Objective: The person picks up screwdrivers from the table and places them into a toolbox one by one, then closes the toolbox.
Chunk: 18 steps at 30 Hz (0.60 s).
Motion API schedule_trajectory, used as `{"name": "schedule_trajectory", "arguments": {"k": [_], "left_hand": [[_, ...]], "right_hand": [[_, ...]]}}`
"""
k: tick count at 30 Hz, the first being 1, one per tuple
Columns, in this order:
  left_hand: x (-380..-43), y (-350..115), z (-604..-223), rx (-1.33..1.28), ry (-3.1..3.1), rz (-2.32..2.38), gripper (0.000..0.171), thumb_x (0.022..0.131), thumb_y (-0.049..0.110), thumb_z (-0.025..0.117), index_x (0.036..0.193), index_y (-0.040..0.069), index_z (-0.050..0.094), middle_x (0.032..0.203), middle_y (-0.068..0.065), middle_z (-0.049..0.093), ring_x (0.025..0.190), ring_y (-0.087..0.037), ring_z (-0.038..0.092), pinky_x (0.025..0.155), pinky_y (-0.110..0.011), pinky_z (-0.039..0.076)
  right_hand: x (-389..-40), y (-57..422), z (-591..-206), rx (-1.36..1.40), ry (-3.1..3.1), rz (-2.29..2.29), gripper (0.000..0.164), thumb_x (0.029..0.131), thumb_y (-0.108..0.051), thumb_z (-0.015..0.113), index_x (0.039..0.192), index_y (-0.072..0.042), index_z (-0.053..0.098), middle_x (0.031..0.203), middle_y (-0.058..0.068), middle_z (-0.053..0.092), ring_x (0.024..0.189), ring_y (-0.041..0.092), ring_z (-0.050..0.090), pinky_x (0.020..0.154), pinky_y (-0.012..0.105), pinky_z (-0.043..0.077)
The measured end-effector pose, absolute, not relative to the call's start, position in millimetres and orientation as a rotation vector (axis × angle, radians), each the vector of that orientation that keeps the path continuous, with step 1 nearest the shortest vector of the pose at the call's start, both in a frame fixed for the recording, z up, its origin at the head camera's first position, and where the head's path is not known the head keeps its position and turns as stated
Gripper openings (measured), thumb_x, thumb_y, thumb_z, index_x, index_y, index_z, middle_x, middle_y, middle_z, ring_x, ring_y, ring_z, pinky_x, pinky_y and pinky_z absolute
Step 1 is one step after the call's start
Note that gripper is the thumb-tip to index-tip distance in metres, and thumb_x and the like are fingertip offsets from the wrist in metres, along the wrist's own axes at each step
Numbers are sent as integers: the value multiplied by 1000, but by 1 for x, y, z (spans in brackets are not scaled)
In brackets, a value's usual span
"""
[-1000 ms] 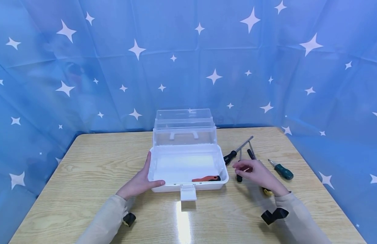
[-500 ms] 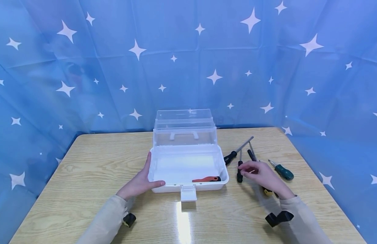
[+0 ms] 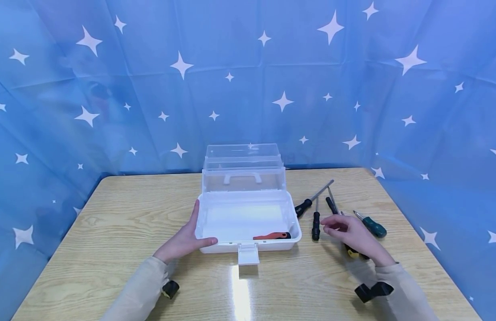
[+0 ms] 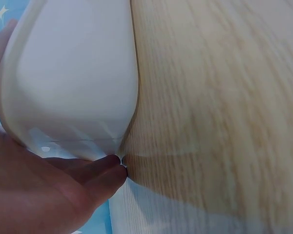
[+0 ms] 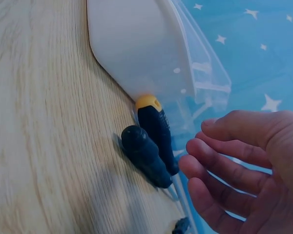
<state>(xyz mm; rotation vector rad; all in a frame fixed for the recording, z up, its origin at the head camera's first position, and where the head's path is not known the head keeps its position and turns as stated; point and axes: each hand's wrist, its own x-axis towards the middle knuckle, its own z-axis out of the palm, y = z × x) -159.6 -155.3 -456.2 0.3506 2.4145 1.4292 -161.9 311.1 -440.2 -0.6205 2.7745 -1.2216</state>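
Note:
A white toolbox (image 3: 243, 209) stands on the table with its clear lid raised at the back. An orange-handled tool (image 3: 272, 236) lies inside along the front wall. My left hand (image 3: 186, 236) grips the toolbox's left end, thumb on the front rim and fingers along the side. Just right of a black-handled screwdriver (image 3: 315, 225), my right hand (image 3: 350, 232) hovers with loosely bent fingers and holds nothing. In the right wrist view, a yellow-and-black screwdriver handle (image 5: 154, 122) touches the toolbox's end, beside the black screwdriver handle (image 5: 144, 156).
Another black-handled screwdriver (image 3: 304, 207) leans its shaft toward the back right. A green screwdriver (image 3: 374, 226) lies farther right. A yellow-ended handle (image 3: 352, 253) shows partly beneath my right hand. The toolbox's front latch (image 3: 248, 254) hangs open over the wooden table (image 3: 131, 214).
My right hand has drawn to the right and slightly nearer, uncovering the black-handled screwdriver beside the toolbox. My left hand and the toolbox have stayed put.

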Motion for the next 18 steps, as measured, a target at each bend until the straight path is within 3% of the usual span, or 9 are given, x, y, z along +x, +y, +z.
{"name": "schedule_trajectory", "arguments": {"k": [18], "left_hand": [[-161, -157, -457, 365, 2402, 1411, 122, 82, 37, 77, 151, 15, -21, 159, -19, -6, 143, -39, 7, 110, -58, 17]], "right_hand": [[-155, 326, -439, -488, 2842, -1185, 21, 94, -11, 64, 113, -3, 68, 104, 8, 68, 85, 9, 63, 70, 27, 52]]}}
